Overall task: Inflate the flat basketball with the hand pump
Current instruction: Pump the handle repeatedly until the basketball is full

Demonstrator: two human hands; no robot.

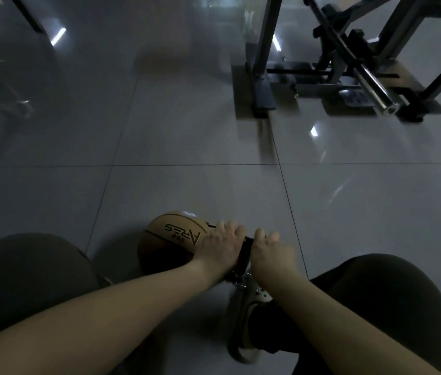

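Your fingers are curled down over the top of the pump, the left hand wrapping one side of its black crossbar and the right hand the other, knuckles up, with a short stretch of bar showing between them. Both grips look closed round the bar; your thumbs are hidden underneath. The bar reads as hard, smooth plastic, stiff enough to lean on, so keep your palms square on top and push straight down or the shaft may tip. Below your wrists a bit of bright metal shows, and your shoe sits just there, probably pinning the base. The ball rests on the floor just left of the pump, touching your left hand, tan and pebbled with dark seams and lettering. It looks fairly round already, but judge firmness by pressing. It is light and will roll on these glossy, slick tiles, so brace it with a knee. Whether a needle is seated, I cannot tell. A steel gym frame stands well apart.
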